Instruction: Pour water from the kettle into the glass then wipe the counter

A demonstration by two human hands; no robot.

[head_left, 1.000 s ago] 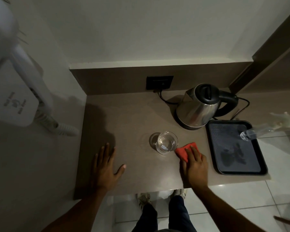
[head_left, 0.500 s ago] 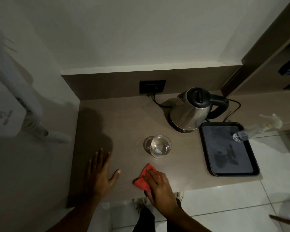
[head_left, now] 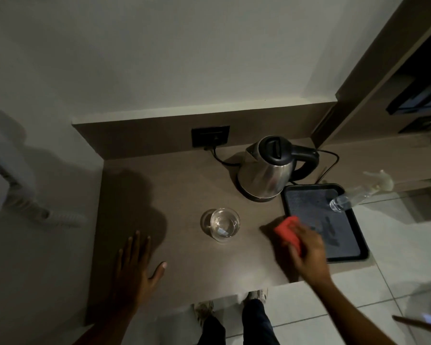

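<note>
While steel kettle (head_left: pixel 266 170) stands, round glass (head_left: pixel 224 224), red cloth (head_left: pixel 288 231)

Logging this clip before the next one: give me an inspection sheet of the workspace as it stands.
Surface: brown counter, no puddle visible.
Job's things: kettle upright on its base; glass holds water; red cloth under the right hand.
Clutter: black tray; spray bottle at its far corner.
Hands: left hand flat on counter, open; right grip on cloth.
Cables: kettle cord runs to wall socket.
Surroundings: tiled floor.
</note>
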